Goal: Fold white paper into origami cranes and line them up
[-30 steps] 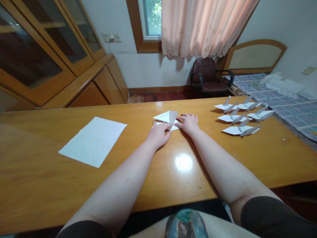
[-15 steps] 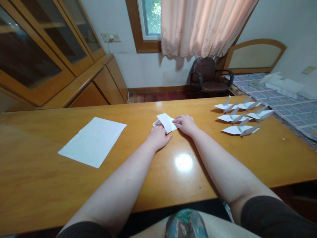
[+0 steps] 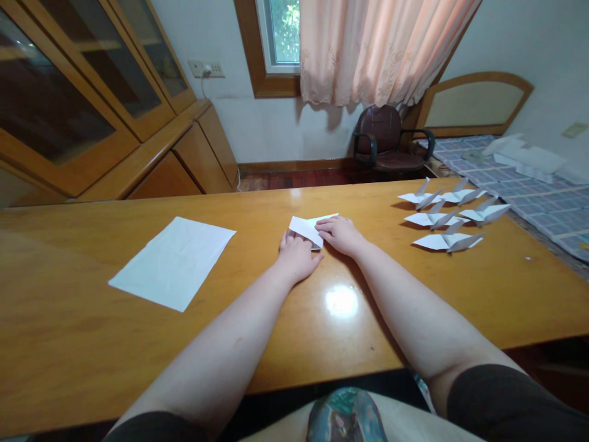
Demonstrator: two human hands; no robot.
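Note:
A small folded white paper (image 3: 307,228) lies on the wooden table (image 3: 83,344) ahead of me. My left hand (image 3: 297,258) rests on its near left corner, fingers curled down onto it. My right hand (image 3: 339,234) presses on the paper's right side, fingers close together and pinching its edge. A flat white sheet (image 3: 172,261) lies apart at the left.
Several folded paper birds (image 3: 445,215) stand in rows at the table's right. A dark office chair (image 3: 391,144) is beyond the far edge. Wooden cabinets (image 3: 92,110) line the left wall. A bed with a checked cover (image 3: 543,196) is at the right.
The raised triangular flap of the paper has been folded down flatter. Both hands have drawn slightly nearer and closer together on the paper.

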